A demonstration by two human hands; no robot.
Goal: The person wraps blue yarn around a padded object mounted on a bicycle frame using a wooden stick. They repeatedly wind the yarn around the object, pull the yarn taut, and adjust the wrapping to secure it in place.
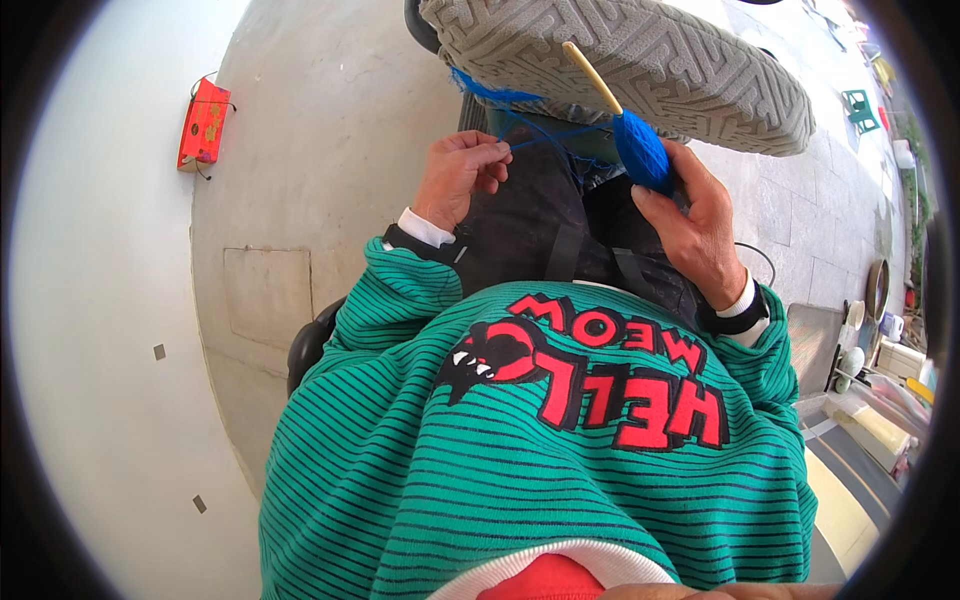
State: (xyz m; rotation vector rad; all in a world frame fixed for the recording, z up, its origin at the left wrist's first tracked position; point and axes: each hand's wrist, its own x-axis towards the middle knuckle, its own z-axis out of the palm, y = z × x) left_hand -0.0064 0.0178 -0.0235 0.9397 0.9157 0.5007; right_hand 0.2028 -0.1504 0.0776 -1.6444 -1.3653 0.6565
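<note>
Between the thumb and fingers of my left hand (pixel 459 178) a strand of blue thread (pixel 553 137) is pinched. It runs across to a spindle-shaped wad of blue thread (pixel 642 150) wound on a pale wooden stick (pixel 592 76). My right hand (pixel 697 221) grips this wad at its lower end, with the stick pointing up and away. A loose blue hank (pixel 493 88) lies at the edge of a grey patterned chair cushion (pixel 675 71). Several thin threads hang tangled between the hands, above my dark trousers (pixel 517 225).
A red box (pixel 204 126) with a cord lies at the left by the white wall (pixel 97 300). At the far right sit a green plastic stool (pixel 860 111), a round basin (pixel 876 290) and assorted household items. A black armrest (pixel 309 349) shows beside my left elbow.
</note>
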